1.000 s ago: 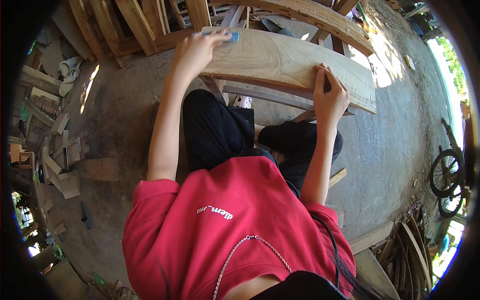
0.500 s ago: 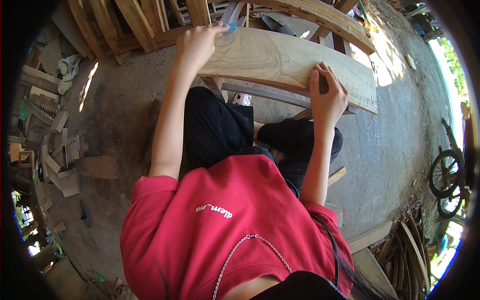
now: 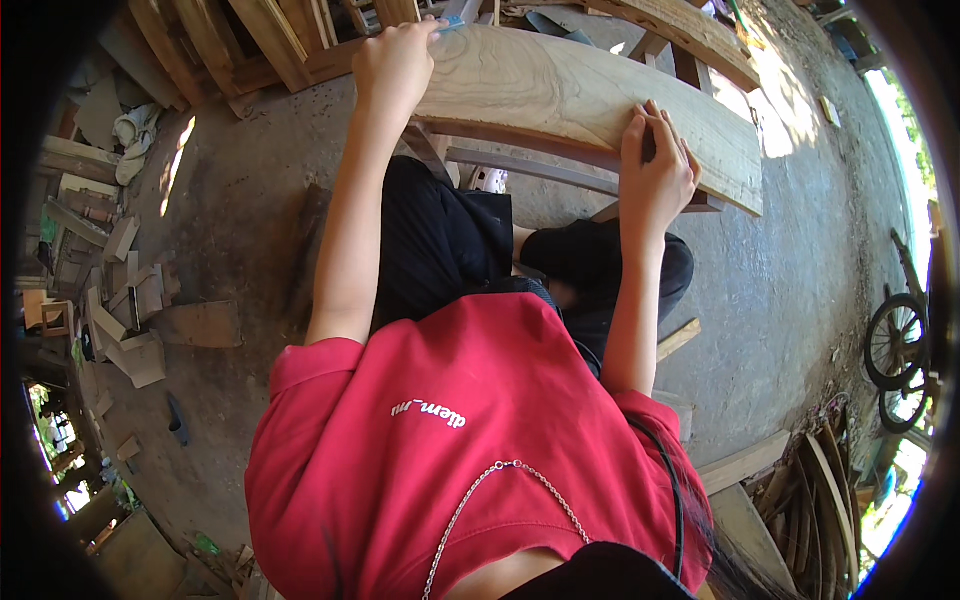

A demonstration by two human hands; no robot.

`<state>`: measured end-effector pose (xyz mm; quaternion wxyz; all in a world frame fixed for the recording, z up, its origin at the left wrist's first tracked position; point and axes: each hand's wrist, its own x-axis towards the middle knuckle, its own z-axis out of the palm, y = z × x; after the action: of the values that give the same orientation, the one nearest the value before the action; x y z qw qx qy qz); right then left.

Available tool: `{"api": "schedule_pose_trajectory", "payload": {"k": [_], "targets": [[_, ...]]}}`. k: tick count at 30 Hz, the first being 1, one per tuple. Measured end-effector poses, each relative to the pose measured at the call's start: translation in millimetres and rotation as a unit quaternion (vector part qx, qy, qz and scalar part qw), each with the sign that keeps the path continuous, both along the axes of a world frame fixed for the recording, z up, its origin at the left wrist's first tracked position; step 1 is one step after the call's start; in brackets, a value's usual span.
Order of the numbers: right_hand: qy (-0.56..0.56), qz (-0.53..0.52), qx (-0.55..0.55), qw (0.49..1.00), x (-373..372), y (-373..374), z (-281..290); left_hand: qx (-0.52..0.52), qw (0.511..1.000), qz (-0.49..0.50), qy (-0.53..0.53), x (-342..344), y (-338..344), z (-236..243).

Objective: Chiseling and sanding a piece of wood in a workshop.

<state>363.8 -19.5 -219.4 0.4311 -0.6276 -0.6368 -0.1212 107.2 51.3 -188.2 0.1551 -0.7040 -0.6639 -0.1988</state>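
Note:
A long pale wooden board [image 3: 540,85] with dark curved grain lies across a low wooden support in front of my knees. At its far left end, my left hand [image 3: 393,68] reaches over with the fingers closed on a small blue piece [image 3: 452,23], mostly covered by the fingertips; its kind cannot be told. My right hand [image 3: 658,175] rests on the near right part of the board. Its fingers are curled, with thumb and fingertips drawn close together, and whatever lies between them, if anything, is hidden.
Curved wooden frames [image 3: 265,45] stand at the far left, beside a thick wooden beam [image 3: 690,35] behind the board. Wood offcuts [image 3: 130,310] litter the floor at left. A wheeled item [image 3: 895,340] stands at right, above a pile of curved strips [image 3: 815,490].
The whole view has shifted slightly, so the board sits higher in the picture. My left hand with the blue piece has moved a little farther away; my right hand stays on the board.

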Motion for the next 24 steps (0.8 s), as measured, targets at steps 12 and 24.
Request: {"api": "schedule_pose_trajectory", "payload": {"k": [12,24], "targets": [[-0.019,-0.020,0.044,0.999,5,5,-9,0.037,0.995,-0.057,-0.074,17,-45,-6],[-0.007,-0.018,0.022,1.000,2,1,-9,0.044,0.984,-0.151,-0.086,52,-79,-14]]}}
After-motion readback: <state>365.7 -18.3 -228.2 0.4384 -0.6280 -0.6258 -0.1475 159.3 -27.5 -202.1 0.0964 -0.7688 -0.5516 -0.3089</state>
